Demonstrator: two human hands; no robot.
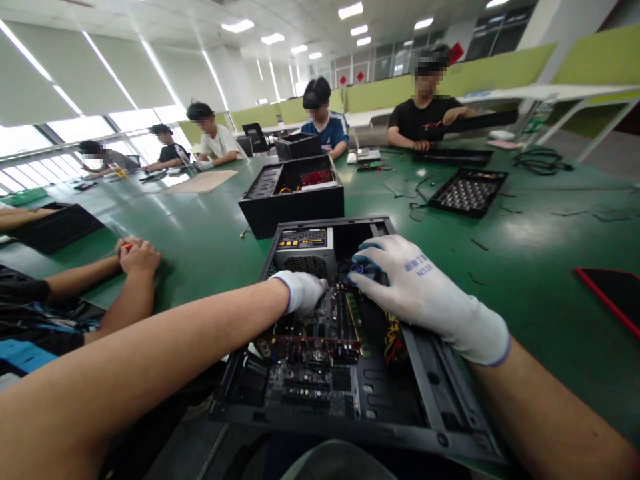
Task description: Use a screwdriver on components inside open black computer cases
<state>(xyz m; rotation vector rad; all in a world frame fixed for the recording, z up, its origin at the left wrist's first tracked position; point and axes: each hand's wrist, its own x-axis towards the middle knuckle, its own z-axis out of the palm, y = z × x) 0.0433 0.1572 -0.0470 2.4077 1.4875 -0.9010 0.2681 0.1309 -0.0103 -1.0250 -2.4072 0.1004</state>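
A black computer case (440, 393) lies open on its side before me, partly over the table's near edge. Inside it are a grey power supply (303, 250), a motherboard (300, 383) and an upright green memory stick (354, 319). My left hand (305, 293), in a white glove, reaches down to the board just below the power supply. Its fingers are curled, and whatever they pinch is hidden. Also gloved, my right hand (420, 287) has fingers and thumb around a black cooling fan (363, 269). Red and yellow wires (393, 339) hang below this hand.
Another open case (290, 212) stands just beyond mine. A co-worker's clasped hands (137, 257) rest at left. Further right are a black perforated panel (469, 191), loose cables (543, 160) and a red-edged black item (613, 297). Several people sit around the green table (540, 240).
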